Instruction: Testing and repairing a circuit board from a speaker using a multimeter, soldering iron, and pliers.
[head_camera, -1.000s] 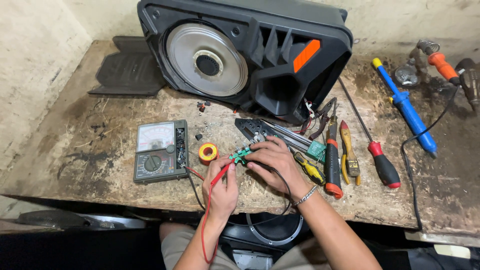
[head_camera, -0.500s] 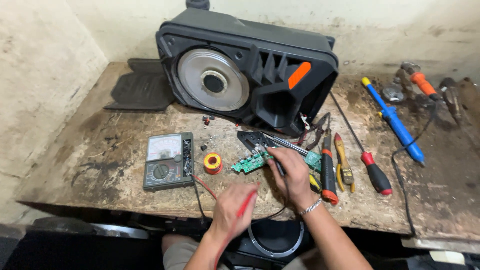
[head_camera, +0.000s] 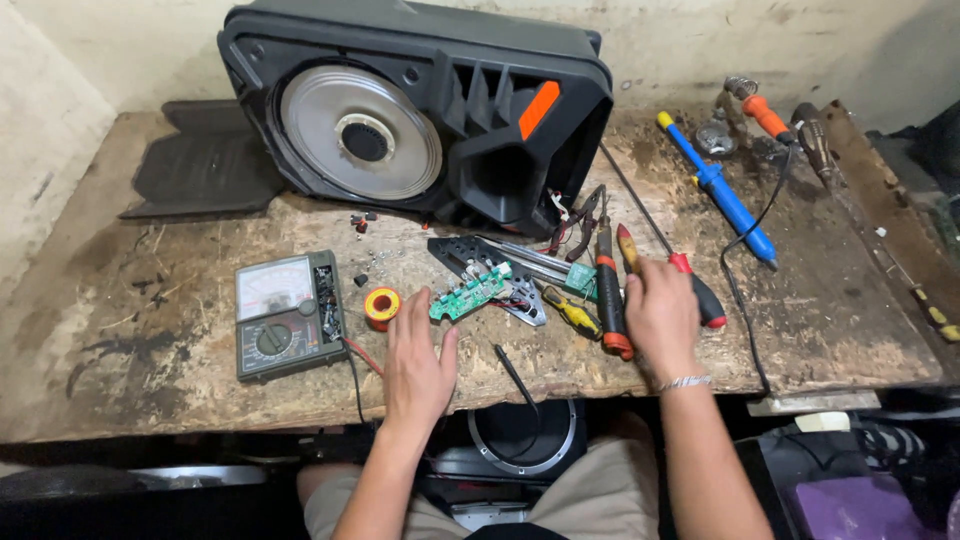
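Left hand is lying flat on the worn wooden bench, fingers spread and holding nothing; fingertips are just reaching the near edge of the green circuit board. Board is sitting mid-bench, tilted, resting partly on a black perforated panel. Right hand is resting palm down on the tool pile to the right, fingers loosely open over the red-and-black screwdriver (whether they are gripping it, cannot tell). Orange-handled pliers are lying just left of that hand. Solder spool is sitting left of the board, analogue multimeter further left. Big black speaker cabinet is lying at the far side, its cone showing inside. Blue soldering iron far right.
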